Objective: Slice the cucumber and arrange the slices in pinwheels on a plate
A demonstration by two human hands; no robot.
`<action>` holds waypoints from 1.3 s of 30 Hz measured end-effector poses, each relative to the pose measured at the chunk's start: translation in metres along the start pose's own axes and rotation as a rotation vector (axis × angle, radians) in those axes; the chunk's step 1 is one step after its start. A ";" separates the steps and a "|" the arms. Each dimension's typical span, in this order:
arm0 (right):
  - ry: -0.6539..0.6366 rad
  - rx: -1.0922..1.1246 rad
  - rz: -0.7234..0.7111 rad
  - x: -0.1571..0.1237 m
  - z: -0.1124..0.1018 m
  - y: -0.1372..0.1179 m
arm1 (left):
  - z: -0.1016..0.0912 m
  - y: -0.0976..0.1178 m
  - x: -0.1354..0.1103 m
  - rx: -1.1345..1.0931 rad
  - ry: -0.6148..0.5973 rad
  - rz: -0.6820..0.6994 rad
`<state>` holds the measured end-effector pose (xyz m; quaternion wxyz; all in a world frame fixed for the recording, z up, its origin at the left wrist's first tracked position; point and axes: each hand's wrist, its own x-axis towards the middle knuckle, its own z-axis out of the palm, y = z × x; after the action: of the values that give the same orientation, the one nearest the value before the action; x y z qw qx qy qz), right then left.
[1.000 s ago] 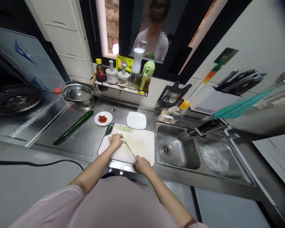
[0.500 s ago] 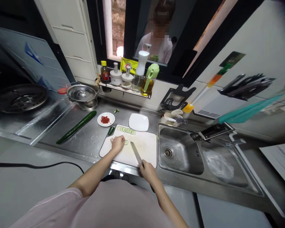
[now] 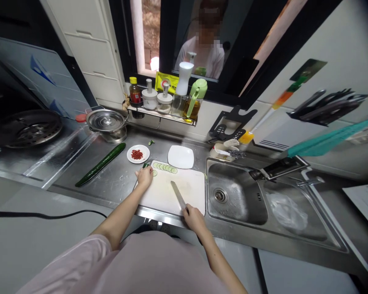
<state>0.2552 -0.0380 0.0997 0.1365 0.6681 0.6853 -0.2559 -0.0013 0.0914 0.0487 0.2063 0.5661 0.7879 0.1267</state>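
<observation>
My right hand [image 3: 194, 217] is closed round the handle of a kitchen knife [image 3: 178, 194], whose blade lies over the white cutting board [image 3: 190, 185]. At the board's upper left, my left hand [image 3: 145, 177] has its fingers closed at the edge of a single cucumber slice [image 3: 155, 173]. Just beyond those fingers a dark green cucumber piece [image 3: 146, 165] shows, partly covered by the hand. A row of overlapping cucumber slices [image 3: 164, 167] lies along the board's far edge.
Behind the board stand a white square plate [image 3: 180, 157] and a small plate of chopped red pieces [image 3: 138, 154]. A whole cucumber [image 3: 101, 164] lies to the left. Right of the board is the sink [image 3: 237, 200]. A seasoning rack [image 3: 162, 115] hangs at the back.
My left hand has moved up and left across the board, and the single cucumber slice has moved with it. The knife in my right hand stays nearly in place.
</observation>
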 end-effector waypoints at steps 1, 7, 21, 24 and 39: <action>0.001 0.000 -0.001 0.001 0.000 0.000 | 0.000 0.000 0.001 0.016 0.000 0.007; -0.001 0.001 0.006 0.004 -0.001 0.001 | -0.001 0.000 0.000 0.112 0.031 0.069; 0.015 0.062 0.035 0.008 0.001 0.006 | 0.009 0.012 -0.010 0.118 0.106 0.058; 0.039 0.079 0.059 0.007 0.003 0.012 | 0.020 0.027 -0.014 0.071 0.084 0.097; 0.076 0.118 0.153 -0.007 0.011 0.035 | 0.053 0.086 0.012 0.130 -0.074 0.297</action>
<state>0.2889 -0.0509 0.0885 0.0900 0.7344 0.6208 -0.2591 0.0927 0.1296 0.0371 0.1772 0.6927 0.6941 0.0835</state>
